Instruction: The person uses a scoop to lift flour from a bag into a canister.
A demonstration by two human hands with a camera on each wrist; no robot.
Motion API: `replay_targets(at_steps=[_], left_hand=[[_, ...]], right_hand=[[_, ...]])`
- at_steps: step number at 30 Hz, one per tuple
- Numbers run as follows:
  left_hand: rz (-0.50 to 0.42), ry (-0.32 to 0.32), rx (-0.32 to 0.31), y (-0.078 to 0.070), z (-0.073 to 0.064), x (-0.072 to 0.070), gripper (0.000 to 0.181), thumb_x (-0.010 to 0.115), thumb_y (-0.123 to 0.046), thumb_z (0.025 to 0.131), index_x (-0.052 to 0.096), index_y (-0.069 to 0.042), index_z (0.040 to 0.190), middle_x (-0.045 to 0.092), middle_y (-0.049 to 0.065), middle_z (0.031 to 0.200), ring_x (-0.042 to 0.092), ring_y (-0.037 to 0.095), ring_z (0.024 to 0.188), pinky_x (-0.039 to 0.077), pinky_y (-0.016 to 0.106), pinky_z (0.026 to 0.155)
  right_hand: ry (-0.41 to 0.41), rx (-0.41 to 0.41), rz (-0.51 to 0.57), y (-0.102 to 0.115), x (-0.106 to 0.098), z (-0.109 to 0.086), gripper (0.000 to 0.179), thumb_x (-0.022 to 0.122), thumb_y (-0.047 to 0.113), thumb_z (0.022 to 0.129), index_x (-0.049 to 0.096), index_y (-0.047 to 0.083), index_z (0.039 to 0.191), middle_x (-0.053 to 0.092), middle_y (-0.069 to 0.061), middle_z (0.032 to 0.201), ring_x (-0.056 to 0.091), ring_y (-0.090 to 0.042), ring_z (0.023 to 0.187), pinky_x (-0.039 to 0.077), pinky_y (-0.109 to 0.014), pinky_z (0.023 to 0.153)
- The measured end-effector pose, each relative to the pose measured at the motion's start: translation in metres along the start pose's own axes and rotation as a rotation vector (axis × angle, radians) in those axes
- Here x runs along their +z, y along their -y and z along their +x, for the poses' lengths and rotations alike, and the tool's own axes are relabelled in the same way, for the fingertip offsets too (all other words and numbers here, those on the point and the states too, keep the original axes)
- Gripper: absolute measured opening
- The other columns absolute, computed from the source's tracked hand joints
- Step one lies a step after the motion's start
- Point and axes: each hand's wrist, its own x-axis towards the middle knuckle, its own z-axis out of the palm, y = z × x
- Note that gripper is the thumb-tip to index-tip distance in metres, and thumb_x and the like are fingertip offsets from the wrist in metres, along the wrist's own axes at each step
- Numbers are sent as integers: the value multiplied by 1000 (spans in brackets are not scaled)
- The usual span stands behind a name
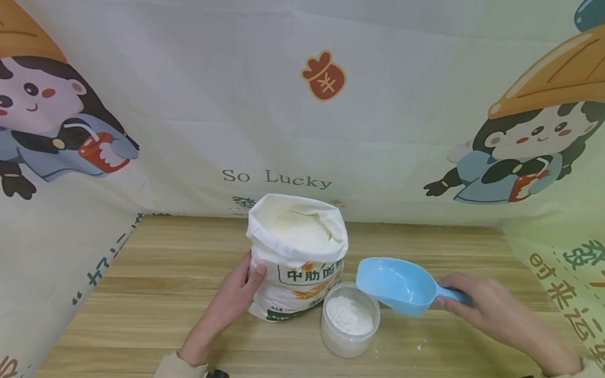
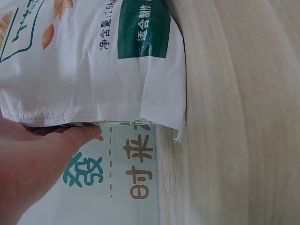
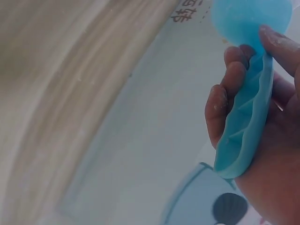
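A white flour bag (image 1: 299, 283) stands with its top rolled open, pale flour (image 1: 298, 229) inside. My left hand (image 1: 236, 289) rests against the bag's left side, thumb toward the front; in the left wrist view the hand (image 2: 51, 150) lies along the bag's (image 2: 84, 89) seamed edge, its other fingers partly hidden. My right hand (image 1: 483, 306) grips the handle of a light blue scoop (image 1: 394, 284), held beside the bag above the right rim of a clear round tub (image 1: 344, 346) with white flour (image 1: 349, 316). In the right wrist view, fingers curl round the ribbed handle (image 3: 248, 117).
The wood-grain tabletop (image 1: 169, 273) extends on both sides of the bag, with small white specks at the tub's right. A printed cloth (image 1: 210, 108) with cartoon figures backs the table and covers both sides.
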Motion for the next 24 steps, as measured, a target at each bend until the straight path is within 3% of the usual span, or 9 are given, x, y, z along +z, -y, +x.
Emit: replay_targets(at_steps=[8,12,19,24], left_hand=[[0,-2,-4,1,0,0,49,43,-32,113,42,-5,154,61,24,139,59,39,127,48,60,105],[-3,1,-6,0,0,0,50,43,-33,113,42,-5,154,61,24,139,59,39,127,48,60,105],[-1,2,2,0,-1,-1,53,42,-37,113,40,-5,156,59,25,141,57,40,130,47,60,106],[-3,6,0,0,0,0,53,42,-36,113,39,-5,157,58,25,143,56,41,130,47,60,106]], right_hand=[[-78,75,16,-5,23,-1,16,80,16,91,76,6,104,75,0,100,67,-14,86,58,-34,70],[-79,103,5,-8,36,1,16,81,15,91,76,4,102,74,-5,101,68,-21,90,57,-37,71],[-27,142,34,-8,49,3,20,79,12,92,72,0,105,72,0,93,60,-8,78,53,-29,63],[14,175,41,-8,55,3,22,77,14,93,71,-2,107,72,-1,92,60,-11,78,54,-33,65]])
